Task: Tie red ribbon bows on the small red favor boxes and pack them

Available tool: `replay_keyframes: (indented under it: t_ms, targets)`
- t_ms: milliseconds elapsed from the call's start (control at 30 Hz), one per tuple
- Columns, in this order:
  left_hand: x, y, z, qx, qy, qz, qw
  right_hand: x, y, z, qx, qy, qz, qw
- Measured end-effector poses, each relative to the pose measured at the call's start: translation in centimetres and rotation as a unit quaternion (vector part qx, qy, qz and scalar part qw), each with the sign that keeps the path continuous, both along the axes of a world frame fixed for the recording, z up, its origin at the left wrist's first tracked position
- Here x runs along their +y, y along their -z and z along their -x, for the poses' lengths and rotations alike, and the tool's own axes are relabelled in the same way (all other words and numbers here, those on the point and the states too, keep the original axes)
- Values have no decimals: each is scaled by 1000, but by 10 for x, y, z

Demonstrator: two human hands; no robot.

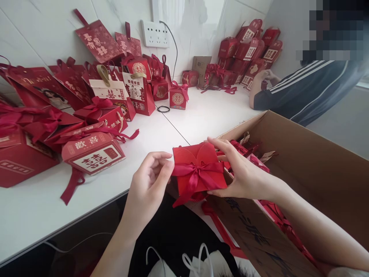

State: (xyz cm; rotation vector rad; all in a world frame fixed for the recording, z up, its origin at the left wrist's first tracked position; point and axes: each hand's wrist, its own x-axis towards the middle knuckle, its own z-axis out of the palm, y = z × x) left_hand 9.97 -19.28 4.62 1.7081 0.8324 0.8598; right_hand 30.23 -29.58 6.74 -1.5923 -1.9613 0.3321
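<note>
A red gift box (184, 154) with a satin ribbon bow (196, 171) is held up over the table's front edge, beside the carton. My right hand (239, 169) grips it from the right, fingers on the top edge and thumb at the lower corner. At the box's left edge, my left hand (150, 177) has its fingers curled, with thumb and forefinger closed at the end of the ribbon band. The box hides part of that contact. Its lid flaps meet in a curved petal shape.
A cardboard carton (245, 219) with several red ribboned boxes stands at right. Several red gift boxes (93, 154) and bags line the white table (141, 142) at left. More boxes (248, 50) are stacked at the back, near another person's sleeve (311, 88). A socket strip (155, 34) is on the wall.
</note>
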Motion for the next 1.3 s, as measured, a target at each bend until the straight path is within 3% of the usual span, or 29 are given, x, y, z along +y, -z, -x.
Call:
replay_keyframes:
  t_ms: [133,267,333,433,500,600,833,933,1000,1100,1200,1233,1300]
  targets:
    - [-4,3,-1,6,19,-4,1000,-1,1,-1,-6,3,-6,1000]
    - [-16,5,-7,-66,-42,-153,985,-1,2,-1,-9,5,-8,1000]
    - [-24,5,-10,-104,-49,-272,955,-1,1,0,-13,3,-15,1000]
    - [-33,5,-11,-117,-50,-452,883,-2,1,4,-17,2,-47,999]
    - [-38,6,-8,-105,-55,-522,845,-4,2,8,-12,1,-86,996]
    - [-44,5,-2,-100,-54,-557,823,-8,4,16,-8,1,-136,991]
    - [-59,-8,13,-131,-72,-573,806,-26,-5,31,-44,-5,-180,983]
    - [-58,-13,18,-105,-122,-545,823,-38,-10,32,-81,2,-207,975]
    - [-50,-17,17,-62,-142,-476,866,-48,-13,32,-115,4,-223,968]
    - [-28,-17,7,-29,-114,-328,937,-65,-17,33,-114,37,-216,969]
    - [-4,-3,-15,-26,-76,-234,969,-82,-21,30,49,150,-173,972]
    - [1,5,-24,-15,-49,-222,974,-87,-21,28,142,183,-149,961]
    - [6,24,-37,44,76,-220,972,-96,-18,23,346,208,-87,911]
